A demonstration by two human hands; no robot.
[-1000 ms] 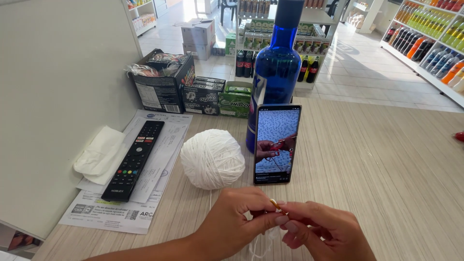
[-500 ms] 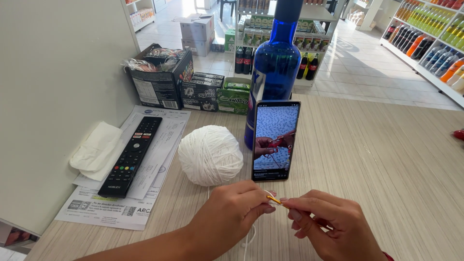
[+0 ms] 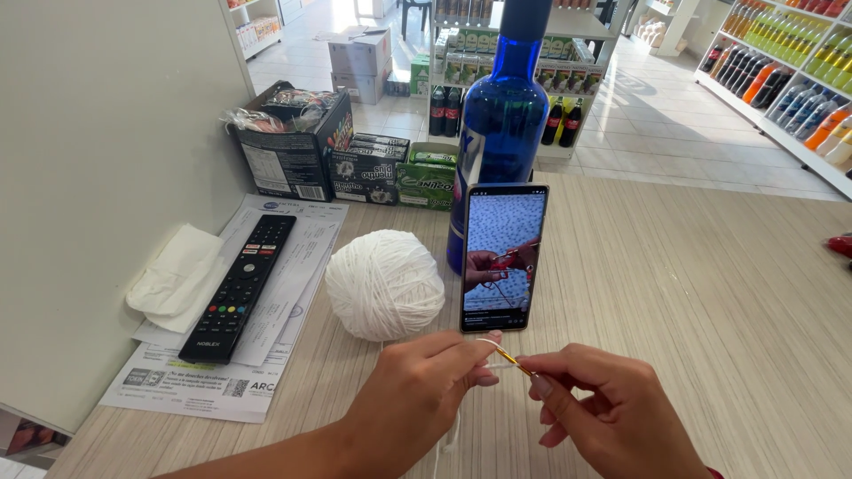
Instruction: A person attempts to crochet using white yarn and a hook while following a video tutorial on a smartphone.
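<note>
My left hand [image 3: 417, 395] pinches a strand of white yarn [image 3: 485, 344] near the counter's front edge. My right hand [image 3: 603, 408] grips a thin gold crochet hook [image 3: 510, 359], its tip meeting the yarn loop between the two hands. The strand hangs down below my hands. Just behind them rests a white yarn ball [image 3: 384, 284] on the wooden counter [image 3: 692, 293]. A phone [image 3: 503, 255] leans upright against a tall blue bottle [image 3: 501, 124], its screen showing hands crocheting red yarn.
A black remote [image 3: 240, 286] lies on printed papers [image 3: 266, 310] at the left, beside a folded white tissue [image 3: 175, 270] and a white wall. Small boxes of goods [image 3: 342, 160] stand at the counter's back. Shop shelves with drinks [image 3: 790, 62] lie beyond.
The view has shifted slightly down and closer. My hands have drawn a little apart, the hook tip now showing between them with the yarn loop on it.
</note>
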